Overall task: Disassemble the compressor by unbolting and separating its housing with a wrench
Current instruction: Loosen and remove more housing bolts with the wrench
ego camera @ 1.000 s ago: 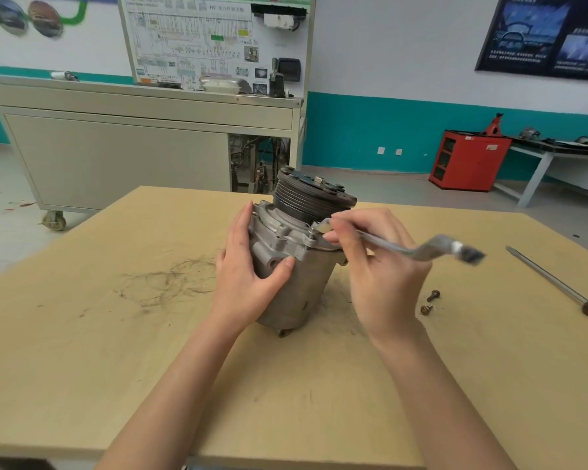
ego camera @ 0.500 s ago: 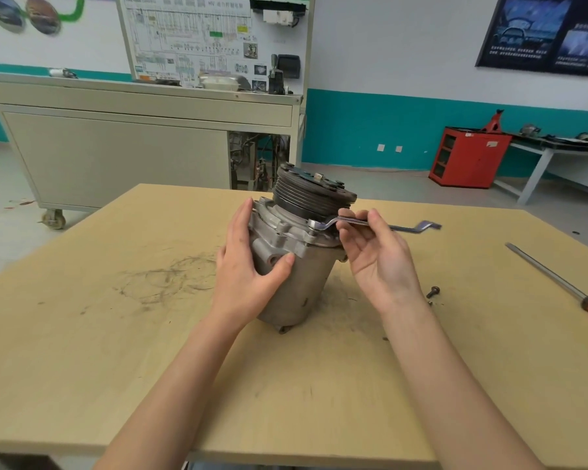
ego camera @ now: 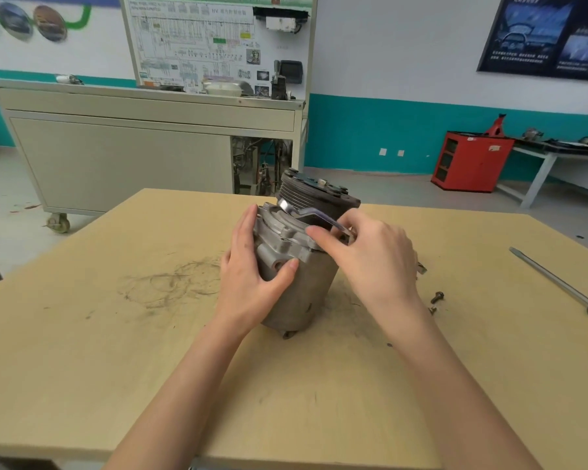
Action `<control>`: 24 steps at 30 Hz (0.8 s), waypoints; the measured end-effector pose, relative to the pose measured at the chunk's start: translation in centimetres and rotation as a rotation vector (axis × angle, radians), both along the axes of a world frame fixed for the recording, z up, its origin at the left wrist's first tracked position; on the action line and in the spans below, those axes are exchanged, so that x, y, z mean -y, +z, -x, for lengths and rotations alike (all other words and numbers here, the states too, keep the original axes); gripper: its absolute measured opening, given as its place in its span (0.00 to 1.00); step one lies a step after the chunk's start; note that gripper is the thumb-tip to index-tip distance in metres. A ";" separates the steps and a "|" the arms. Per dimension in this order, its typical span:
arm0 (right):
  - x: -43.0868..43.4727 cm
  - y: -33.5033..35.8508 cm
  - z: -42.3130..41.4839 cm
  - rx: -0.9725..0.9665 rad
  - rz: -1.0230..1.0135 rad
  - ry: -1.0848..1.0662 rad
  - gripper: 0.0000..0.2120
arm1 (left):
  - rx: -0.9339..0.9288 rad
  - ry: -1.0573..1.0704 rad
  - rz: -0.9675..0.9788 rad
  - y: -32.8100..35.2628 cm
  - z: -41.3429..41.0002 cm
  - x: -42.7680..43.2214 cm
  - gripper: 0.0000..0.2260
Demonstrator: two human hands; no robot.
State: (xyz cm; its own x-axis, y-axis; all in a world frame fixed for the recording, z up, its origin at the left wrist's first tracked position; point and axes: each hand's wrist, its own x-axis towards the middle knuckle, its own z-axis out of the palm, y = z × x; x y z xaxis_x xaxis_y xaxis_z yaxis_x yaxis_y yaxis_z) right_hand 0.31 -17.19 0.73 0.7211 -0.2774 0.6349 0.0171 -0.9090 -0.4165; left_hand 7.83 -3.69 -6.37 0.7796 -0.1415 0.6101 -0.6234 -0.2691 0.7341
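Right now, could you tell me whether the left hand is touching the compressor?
Touching. The head view shows the left hand gripping the compressor, fingers along its side and thumb pressed on its front; the right hand pinches the wrench.

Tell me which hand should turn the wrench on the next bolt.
Right. The right hand grips the wrench, whose head lies against the top of the compressor. The left hand grips the compressor's side, steadying it, and would have to let go.
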 end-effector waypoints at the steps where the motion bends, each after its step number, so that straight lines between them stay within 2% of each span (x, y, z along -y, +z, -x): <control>1: -0.1 0.1 -0.1 -0.003 -0.012 0.013 0.16 | 0.002 0.000 -0.001 0.0 0.0 0.0 0.40; 5: -0.1 0.8 -0.5 0.005 -0.009 0.045 0.13 | -0.001 0.007 -0.007 0.0 -0.2 0.0 0.40; 10: -0.6 1.3 -0.9 -0.141 0.099 0.005 0.14 | -0.010 0.016 -0.021 0.0 -0.1 0.0 0.39; 14: -0.3 1.3 -1.0 -0.092 0.046 0.059 0.19 | -0.015 0.012 -0.020 -0.1 -0.2 -0.1 0.40; 18: 0.0 1.1 -1.2 -0.073 0.082 0.088 0.14 | -0.022 0.018 -0.035 -0.1 -0.2 0.0 0.41; 21: 0.4 1.6 -1.3 -0.111 0.142 0.103 0.15 | -0.013 0.002 -0.021 0.1 -0.1 -0.1 0.39; 22: 0.6 1.7 -1.2 -0.076 0.116 0.126 0.17 | -0.008 -0.002 -0.014 0.1 -0.1 -0.1 0.39; 24: 0.9 1.6 -0.7 0.161 -0.087 0.217 0.19 | -0.004 -0.006 -0.003 0.1 0.0 -0.1 0.40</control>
State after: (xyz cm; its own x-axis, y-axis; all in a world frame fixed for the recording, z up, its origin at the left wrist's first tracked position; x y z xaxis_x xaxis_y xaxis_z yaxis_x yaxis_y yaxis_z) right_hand 1.04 -18.12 2.31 0.6616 -0.1859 0.7264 0.2794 -0.8378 -0.4690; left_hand 7.87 -3.55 -6.29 0.7811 -0.1481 0.6066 -0.6221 -0.2681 0.7356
